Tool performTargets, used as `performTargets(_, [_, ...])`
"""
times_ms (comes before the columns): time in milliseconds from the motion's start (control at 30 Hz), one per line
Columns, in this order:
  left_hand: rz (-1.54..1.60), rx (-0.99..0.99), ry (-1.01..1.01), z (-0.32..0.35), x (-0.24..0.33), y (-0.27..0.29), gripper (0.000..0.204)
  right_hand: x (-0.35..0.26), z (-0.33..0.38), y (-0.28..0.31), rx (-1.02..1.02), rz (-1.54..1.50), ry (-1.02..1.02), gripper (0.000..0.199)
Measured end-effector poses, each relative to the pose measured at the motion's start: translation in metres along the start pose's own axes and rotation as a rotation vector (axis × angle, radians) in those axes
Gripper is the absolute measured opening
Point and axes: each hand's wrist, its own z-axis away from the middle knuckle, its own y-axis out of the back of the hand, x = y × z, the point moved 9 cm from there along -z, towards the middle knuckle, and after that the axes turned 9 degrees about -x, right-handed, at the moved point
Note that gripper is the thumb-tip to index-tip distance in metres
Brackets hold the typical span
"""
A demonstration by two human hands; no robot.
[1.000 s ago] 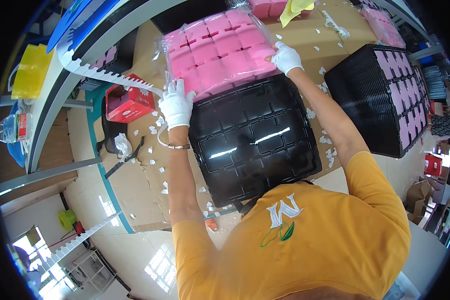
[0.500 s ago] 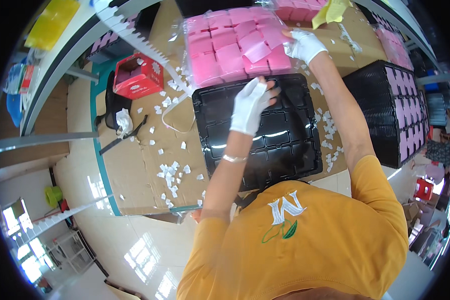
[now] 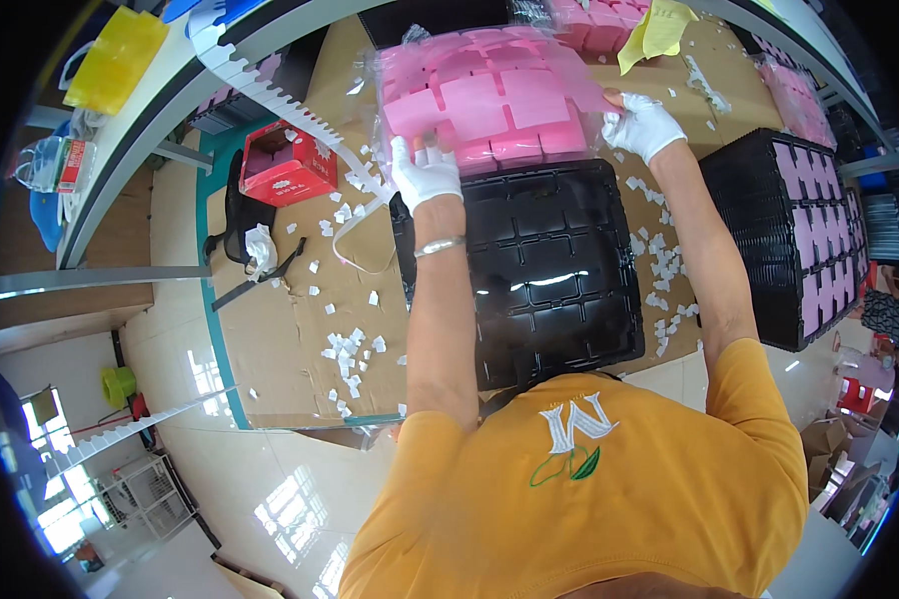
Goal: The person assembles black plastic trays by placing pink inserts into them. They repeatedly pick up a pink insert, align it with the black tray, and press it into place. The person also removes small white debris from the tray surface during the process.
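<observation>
A thin pink sheet with cutouts (image 3: pixel 524 88) is spread above the stacked pink foam blocks (image 3: pixel 549 140). My right hand (image 3: pixel 644 127), in a white glove with bare fingertips, pinches the sheet at its right corner. My left hand (image 3: pixel 428 175), gloved likewise, is at the sheet's lower left edge with its fingers apart; the sheet partly hides the fingertips. Close in front of me lies a glossy black plastic tray (image 3: pixel 544 270) with molded compartments. My left wrist is over its far left corner.
White paper scraps (image 3: pixel 345 349) litter the cardboard (image 3: pixel 290 379) on both sides of the tray. A red box (image 3: pixel 290 180) stands left, beside a black strap (image 3: pixel 255 285). On the right is a tall stack of black trays (image 3: pixel 759 230) with pink pieces. A toothed white strip (image 3: pixel 280 105) crosses the upper left.
My left hand has moved left from over the tray to the sheet's left edge. My right hand has shifted slightly right and down, and the pink sheet is spread out wider.
</observation>
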Motion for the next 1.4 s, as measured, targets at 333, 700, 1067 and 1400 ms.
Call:
performTargets(333, [-1.065,-0.385,-0.003,-0.021,0.026,-0.030,0.040,0.010,0.023,0.025,0.026,0.044,-0.034,0.012])
performTargets(700, [-1.095,-0.560,0.126,-0.052,0.000,-0.056,0.087,0.021,0.018,0.007,0.121,-0.219,-0.109,0.005])
performTargets(1067, [-1.219,-0.676,0.018,-0.044,0.011,-0.055,0.060,0.034,0.025,0.010,0.037,-0.365,-0.085,0.023])
performTargets(1400, [-1.440,-0.802,0.127,-0.049,-0.021,-0.078,0.033,0.036,0.020,0.014,0.047,-0.386,-0.078,0.021])
